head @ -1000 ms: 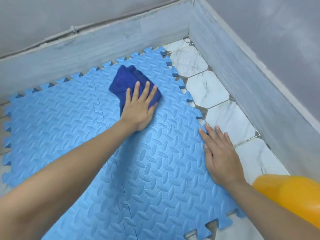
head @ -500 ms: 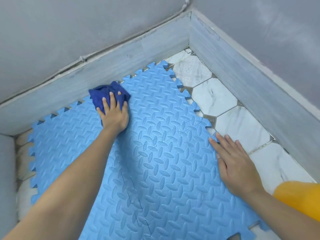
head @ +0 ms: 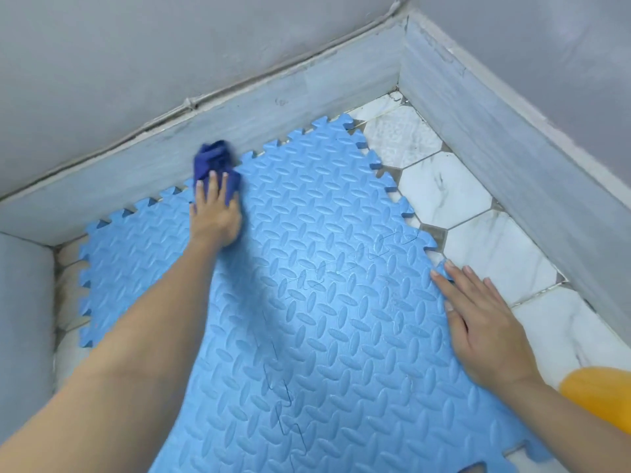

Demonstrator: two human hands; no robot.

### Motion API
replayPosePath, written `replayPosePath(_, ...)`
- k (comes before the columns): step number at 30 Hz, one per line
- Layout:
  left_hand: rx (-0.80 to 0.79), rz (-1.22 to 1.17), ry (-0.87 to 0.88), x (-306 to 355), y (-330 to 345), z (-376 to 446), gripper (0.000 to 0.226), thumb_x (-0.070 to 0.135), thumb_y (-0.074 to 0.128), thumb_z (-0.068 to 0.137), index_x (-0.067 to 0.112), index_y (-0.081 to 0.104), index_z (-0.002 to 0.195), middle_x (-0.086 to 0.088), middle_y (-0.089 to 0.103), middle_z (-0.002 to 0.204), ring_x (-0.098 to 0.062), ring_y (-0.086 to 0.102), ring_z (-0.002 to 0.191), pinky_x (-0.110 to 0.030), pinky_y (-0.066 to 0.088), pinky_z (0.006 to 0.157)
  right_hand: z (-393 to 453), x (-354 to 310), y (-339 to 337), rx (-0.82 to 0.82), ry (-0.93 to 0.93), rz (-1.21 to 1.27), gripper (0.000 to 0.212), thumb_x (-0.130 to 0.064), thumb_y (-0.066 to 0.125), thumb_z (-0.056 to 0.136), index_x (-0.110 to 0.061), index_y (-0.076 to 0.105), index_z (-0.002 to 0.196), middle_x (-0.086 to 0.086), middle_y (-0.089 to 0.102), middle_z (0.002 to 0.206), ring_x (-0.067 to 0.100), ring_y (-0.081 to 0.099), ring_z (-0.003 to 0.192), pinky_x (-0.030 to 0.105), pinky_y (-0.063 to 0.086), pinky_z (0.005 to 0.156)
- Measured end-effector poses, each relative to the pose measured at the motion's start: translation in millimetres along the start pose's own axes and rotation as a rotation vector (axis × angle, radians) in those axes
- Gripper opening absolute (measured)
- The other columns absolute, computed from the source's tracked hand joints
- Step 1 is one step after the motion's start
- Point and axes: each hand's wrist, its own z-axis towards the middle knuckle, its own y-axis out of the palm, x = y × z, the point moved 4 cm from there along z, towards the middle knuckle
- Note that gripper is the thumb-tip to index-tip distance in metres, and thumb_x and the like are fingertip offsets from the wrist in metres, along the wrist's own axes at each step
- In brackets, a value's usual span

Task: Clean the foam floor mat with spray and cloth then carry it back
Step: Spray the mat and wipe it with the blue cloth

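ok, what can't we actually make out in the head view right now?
- cloth: motion-blurred, lower part under the left hand; folds unreadable.
- foam mat: near edge cut off by the frame bottom, a strip hidden under the left forearm.
- yellow object: cut off by the right edge; identity unclear.
- right hand: flat on the mat edge, hiding the mat beneath it.
- Spray residue or wetness: not discernible.

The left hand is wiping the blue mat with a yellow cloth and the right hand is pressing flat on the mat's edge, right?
Almost. The cloth is dark blue, not yellow, as the head view shows. The left hand is wiping the blue mat with it, and the right hand is pressing flat on the mat's edge.
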Motion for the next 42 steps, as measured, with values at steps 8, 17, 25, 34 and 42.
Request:
replayPosePath(8,-0.013,-0.019,-0.151,16,2,-6,0.057,0.042,0.019,0.101,0.025,0.006,0.154,0.001,-0.005,0.162,-0.036,-0.010,0.147,-0.050,-0.006,0.119,0,-1,0,-0.022,-0.002,-0.044,0.053,-0.024,0.029,0.096,-0.025,0.042,0.147,-0.007,0.035,0.154,0.024,0.037,0.143,0.041,0.022,0.118)
replayPosePath(17,-0.124,0.078,0.692,215,55,-90,0.056,0.041,0.020,0.102,0.028,0.006,0.154,0.007,0.000,0.162,-0.024,-0.006,0.150,-0.040,-0.003,0.121,2,-5,-3,-0.009,0.021,-0.002,0.052,-0.024,0.027,0.097,-0.024,0.046,0.145,-0.005,0.039,0.154,0.024,0.038,0.142,0.040,0.022,0.119)
replayPosePath(25,-0.210,0.050,0.520,130,36,-89,0.058,0.041,0.023,0.102,0.025,0.003,0.154,0.007,-0.004,0.162,-0.023,-0.008,0.149,-0.044,0.001,0.121,4,-4,-6,-0.045,0.011,0.084,0.054,-0.021,0.027,0.095,-0.019,0.045,0.146,-0.001,0.041,0.154,0.027,0.038,0.142,0.044,0.022,0.120)
replayPosePath(34,-0.283,0.308,1.190,107,74,-321,0.064,0.048,0.009,0.100,0.014,0.016,0.153,-0.002,0.010,0.162,-0.027,0.006,0.149,-0.043,0.007,0.118,10,4,-21,-0.080,0.277,0.552,0.049,-0.010,0.057,0.093,-0.021,0.052,0.141,0.001,0.050,0.146,0.014,0.035,0.144,0.021,0.016,0.117)
replayPosePath(42,-0.109,0.167,0.670,162,66,-167,0.062,0.040,0.024,0.097,0.023,0.008,0.154,-0.001,0.000,0.163,-0.029,0.001,0.149,-0.045,0.002,0.120,-35,8,-33,0.002,0.496,0.419,0.039,-0.009,0.056,0.094,-0.017,0.063,0.131,0.006,0.072,0.113,0.023,0.062,0.110,0.018,0.041,0.089)
